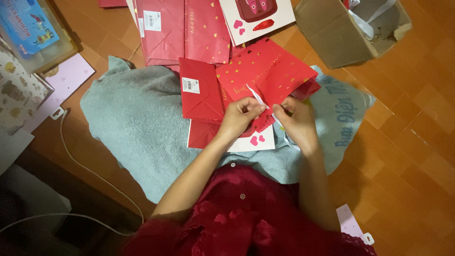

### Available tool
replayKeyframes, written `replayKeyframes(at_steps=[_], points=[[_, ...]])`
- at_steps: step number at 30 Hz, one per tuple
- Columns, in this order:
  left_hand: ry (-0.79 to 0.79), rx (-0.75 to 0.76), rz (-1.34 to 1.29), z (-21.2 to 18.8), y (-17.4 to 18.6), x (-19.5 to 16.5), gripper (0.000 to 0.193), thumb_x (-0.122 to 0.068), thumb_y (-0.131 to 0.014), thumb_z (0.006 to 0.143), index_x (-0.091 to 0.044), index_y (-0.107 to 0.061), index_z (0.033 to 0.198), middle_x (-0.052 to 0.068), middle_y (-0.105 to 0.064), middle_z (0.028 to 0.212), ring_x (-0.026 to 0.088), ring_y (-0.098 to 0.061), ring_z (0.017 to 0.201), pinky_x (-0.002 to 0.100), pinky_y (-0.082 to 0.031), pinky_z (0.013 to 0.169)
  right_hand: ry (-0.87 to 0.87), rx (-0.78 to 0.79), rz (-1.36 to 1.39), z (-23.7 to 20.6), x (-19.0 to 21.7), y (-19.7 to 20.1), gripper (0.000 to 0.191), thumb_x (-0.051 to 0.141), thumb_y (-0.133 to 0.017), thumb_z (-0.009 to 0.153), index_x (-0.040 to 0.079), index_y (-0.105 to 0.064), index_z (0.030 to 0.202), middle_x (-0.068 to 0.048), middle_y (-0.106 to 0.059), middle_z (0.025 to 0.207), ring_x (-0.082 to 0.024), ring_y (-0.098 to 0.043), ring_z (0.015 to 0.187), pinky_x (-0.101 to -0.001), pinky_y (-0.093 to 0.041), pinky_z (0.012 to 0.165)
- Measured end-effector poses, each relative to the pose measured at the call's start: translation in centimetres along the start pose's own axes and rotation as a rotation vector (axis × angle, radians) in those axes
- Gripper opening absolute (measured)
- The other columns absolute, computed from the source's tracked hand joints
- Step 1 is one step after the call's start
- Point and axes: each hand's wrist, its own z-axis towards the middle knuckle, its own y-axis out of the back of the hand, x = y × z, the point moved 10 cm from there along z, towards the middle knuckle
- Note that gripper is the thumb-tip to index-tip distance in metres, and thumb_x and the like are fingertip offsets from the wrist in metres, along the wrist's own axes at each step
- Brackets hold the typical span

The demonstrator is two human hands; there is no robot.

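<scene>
The left hand (241, 114) pinched a white ribbon handle (256, 96) between thumb and fingertips, and the right hand (297, 122) closed its fingers on the same ribbon a little lower, the two grips almost touching. Where the ribbon ran between the fingers was hard to make out, and its lower end trailed half hidden under the right wrist.

The ribbon belonged to a red paper gift bag (268, 73) dotted with gold hearts, lying tilted just above the hands; its near edge was covered by them. To its left lay a plain red folded bag (199, 92) with a white label, touching the first. A white card with pink hearts (253, 141) showed only partly beneath the left hand.

All this rested on a pale blue towel (137, 123) spread on an orange tiled floor (407, 142). Farther off, a stack of pink-red bags (185, 31) was cut off at the top edge, beside an open cardboard box (332, 35) whose contents were unclear. A white cable (78, 163) curved along the left into the dark corner. The person's red sleeves (237, 223) filled the bottom.
</scene>
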Motion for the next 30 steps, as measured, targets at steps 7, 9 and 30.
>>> replayKeyframes(at_steps=[7,9,30], points=[[0.006,-0.128,-0.257,0.0,1.7,-1.1,0.016,-0.019,-0.056,0.106,-0.003,-0.059,0.107,0.01,-0.076,0.1,0.016,-0.074,0.091,0.03,-0.06,0.085,-0.125,0.009,-0.039,0.0,-1.3,0.0,0.028,0.019,-0.071,0.096,-0.003,-0.062,0.079,-0.001,-0.053,0.06,-0.007,-0.046,0.056,-0.0286,-0.037,0.052],[0.012,-0.145,-0.322,-0.1,2.1,-1.6,0.021,-0.022,-0.052,0.107,-0.003,-0.059,0.113,0.012,-0.077,0.108,0.017,-0.074,0.097,0.032,-0.059,0.089,-0.136,0.019,-0.009,-0.1,-1.1,0.0,0.028,0.019,-0.07,0.096,-0.002,-0.063,0.08,0.0,-0.054,0.061,-0.006,-0.047,0.056,-0.0283,-0.037,0.052],[-0.016,-0.069,-0.223,0.2,1.5,-1.8,0.031,-0.017,-0.065,0.099,-0.003,-0.068,0.127,0.006,-0.077,0.111,0.009,-0.07,0.099,0.024,-0.056,0.087,-0.067,0.019,-0.075,0.0,0.0,0.1,0.022,0.019,-0.068,0.095,0.0,-0.067,0.084,-0.001,-0.059,0.062,-0.007,-0.053,0.056,-0.0289,-0.042,0.052]])
